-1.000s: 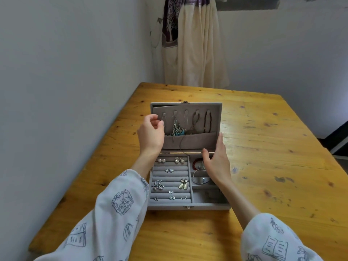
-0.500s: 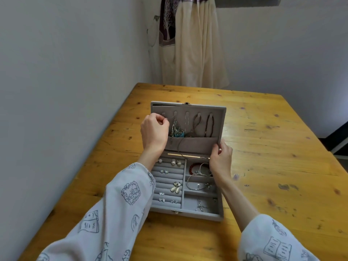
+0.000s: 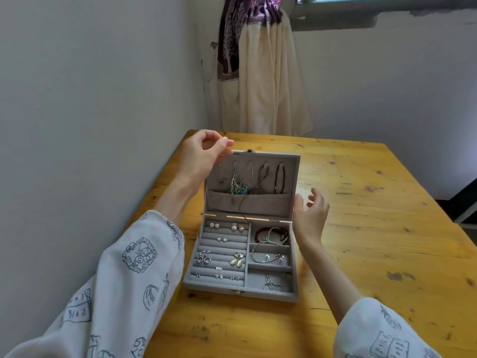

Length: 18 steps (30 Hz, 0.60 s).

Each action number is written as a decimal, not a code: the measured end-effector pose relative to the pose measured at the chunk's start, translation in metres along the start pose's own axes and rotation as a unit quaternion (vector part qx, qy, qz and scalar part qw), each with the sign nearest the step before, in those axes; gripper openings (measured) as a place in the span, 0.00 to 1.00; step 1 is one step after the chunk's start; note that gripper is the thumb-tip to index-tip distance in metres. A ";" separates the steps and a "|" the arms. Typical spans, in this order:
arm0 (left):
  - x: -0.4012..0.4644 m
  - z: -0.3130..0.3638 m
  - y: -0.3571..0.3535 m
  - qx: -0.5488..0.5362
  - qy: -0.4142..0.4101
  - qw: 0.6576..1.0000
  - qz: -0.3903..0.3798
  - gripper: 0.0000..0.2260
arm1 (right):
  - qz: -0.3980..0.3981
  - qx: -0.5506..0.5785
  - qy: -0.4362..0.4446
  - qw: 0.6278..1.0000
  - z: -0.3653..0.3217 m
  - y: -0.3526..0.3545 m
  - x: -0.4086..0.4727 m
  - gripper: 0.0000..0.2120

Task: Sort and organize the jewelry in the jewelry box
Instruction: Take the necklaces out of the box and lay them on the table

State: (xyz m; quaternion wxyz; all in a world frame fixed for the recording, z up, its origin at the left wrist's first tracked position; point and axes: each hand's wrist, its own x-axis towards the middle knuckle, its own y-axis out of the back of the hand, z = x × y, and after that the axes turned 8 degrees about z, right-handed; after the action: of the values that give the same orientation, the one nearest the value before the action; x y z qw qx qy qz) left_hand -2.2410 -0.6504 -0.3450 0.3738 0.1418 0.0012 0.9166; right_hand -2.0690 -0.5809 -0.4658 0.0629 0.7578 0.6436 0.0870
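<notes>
Head view, looking down at a grey jewelry box (image 3: 214, 286) standing open on a wooden table (image 3: 374, 241), close to the table's left edge by a wall. Its lid (image 3: 291, 177) stands upright at the far side.

Inside the lid, necklaces (image 3: 236, 183) hang from a row of hooks, their ends dropping into a soft pocket (image 3: 268, 205). One thin cord (image 3: 244, 210) spills out over the pocket toward the tray.

At the near left of the tray, ring rolls hold small earrings (image 3: 237, 227) and a larger flower brooch (image 3: 237, 259). On the right, three compartments hold bracelets (image 3: 271, 235), a thin bangle (image 3: 262, 255) and a small pendant (image 3: 271, 284).

The left hand (image 3: 198, 156) is at the lid's far left corner, thumb and forefinger pinched together near its top edge; what they hold, if anything, is too fine to make out. The right hand (image 3: 311, 211) hovers just right of the box, fingers spread and relaxed, holding nothing.

The pieces look light, small and easily tangled. Chains are limp and likely best lifted by the clasp or top loop, slowly, so they do not snag. Studs likely need a fingertip pinch. The box looks rigid; steadying its side wall would probably stop it sliding.
</notes>
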 end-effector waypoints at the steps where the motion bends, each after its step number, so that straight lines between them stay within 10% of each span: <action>1: -0.003 0.006 -0.001 -0.009 -0.008 1.000 -0.023 0.03 | 0.027 0.002 0.045 0.999 -0.007 0.005 -0.003 0.18; 6: -0.022 0.031 -0.005 -0.072 -0.015 0.984 -0.162 0.04 | -0.108 0.088 0.188 0.972 -0.044 0.015 -0.017 0.14; 11: -0.038 0.046 -0.013 -0.139 0.008 0.965 -0.223 0.04 | -0.382 0.114 0.078 0.914 -0.049 0.025 -0.029 0.17; 18: -0.054 0.023 -0.028 -0.115 0.082 0.977 -0.161 0.05 | -0.444 0.320 -0.158 0.822 -0.024 0.078 -0.045 0.12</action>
State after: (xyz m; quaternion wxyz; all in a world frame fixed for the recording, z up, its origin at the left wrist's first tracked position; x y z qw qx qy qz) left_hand -2.1794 -0.6699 -0.3400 0.5287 0.0201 -0.0511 0.8470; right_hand -2.0064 -0.6383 -0.4281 -0.0508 0.3710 0.8833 -0.2821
